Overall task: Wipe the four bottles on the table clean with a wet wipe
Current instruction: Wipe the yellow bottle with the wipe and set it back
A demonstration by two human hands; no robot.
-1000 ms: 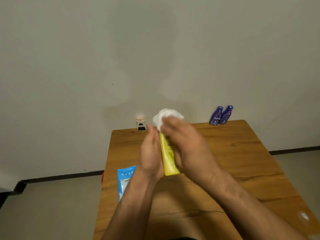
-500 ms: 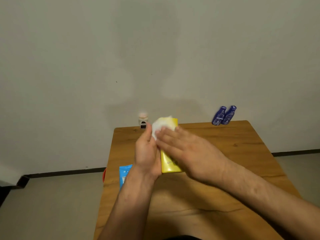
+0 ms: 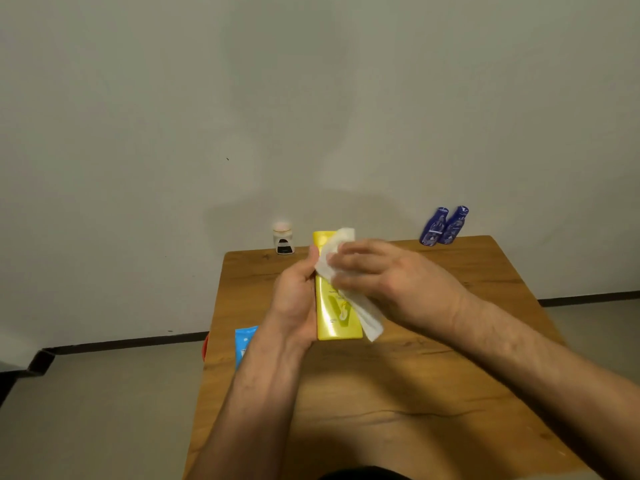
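Note:
My left hand (image 3: 294, 303) grips a flat yellow bottle (image 3: 334, 315) along its left edge and holds it above the wooden table (image 3: 433, 341), top end pointing away from me. My right hand (image 3: 388, 278) presses a white wet wipe (image 3: 337, 251) against the bottle's upper front; a tail of the wipe hangs down past the bottle's lower right corner. Two dark blue bottles (image 3: 443, 226) stand side by side at the table's far right edge. A small white bottle with a pale cap (image 3: 283, 239) stands at the far left edge.
A blue wet wipe pack (image 3: 245, 344) lies at the table's left edge, partly hidden by my left forearm. Something red (image 3: 205, 348) shows just beyond that edge. A bare wall rises right behind the table, with grey floor on both sides.
The bottle's face has turned more toward me and its top now shows. My right hand has slid the wipe from the top down over the upper front, and the wipe has partly unfolded.

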